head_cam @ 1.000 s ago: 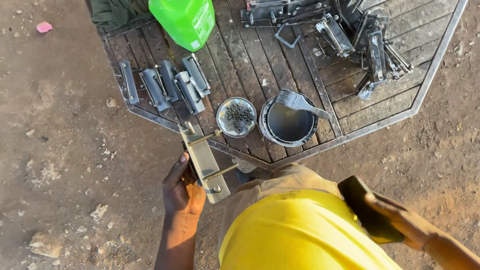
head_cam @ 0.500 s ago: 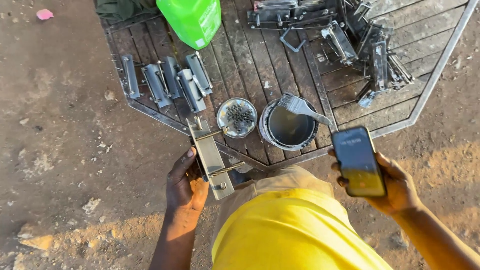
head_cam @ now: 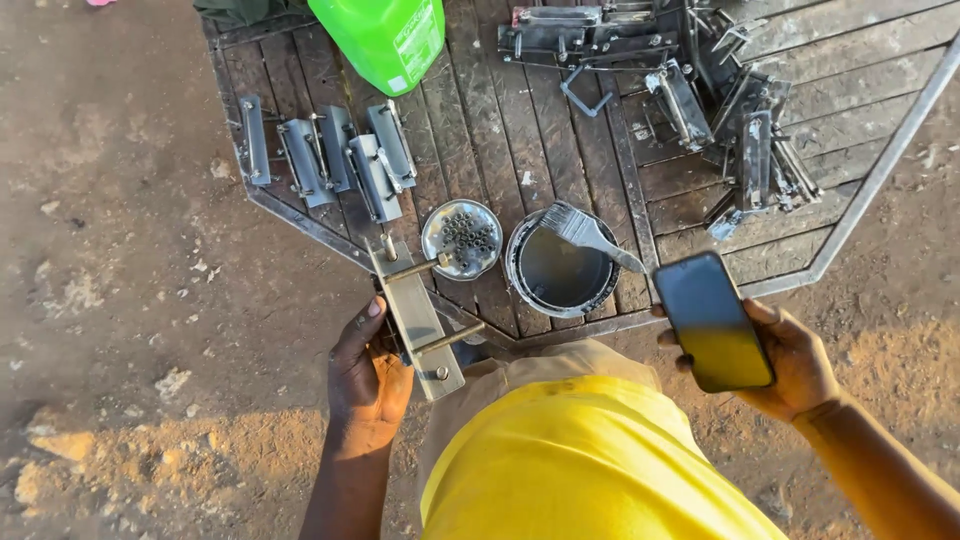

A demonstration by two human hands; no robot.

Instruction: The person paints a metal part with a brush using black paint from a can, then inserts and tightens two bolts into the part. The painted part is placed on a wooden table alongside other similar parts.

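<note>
My left hand grips a flat metal latch plate with two bolts sticking out of it, held at the near edge of a wooden table. A dark smartphone rests in my right hand, screen up, near the table's right front corner. Just beyond the plate sits a small round tin of nuts. Beside it stands a can of dark paint with a brush laid across its rim.
Several grey metal latches lie in a row at the table's left. A heap of dark metal parts fills the back right. A green plastic jerrycan stands at the back. Bare dirt ground surrounds the table.
My right hand has come up from low at my right side and brought the phone into view, then nearer the table. The left hand keeps holding the plate.
</note>
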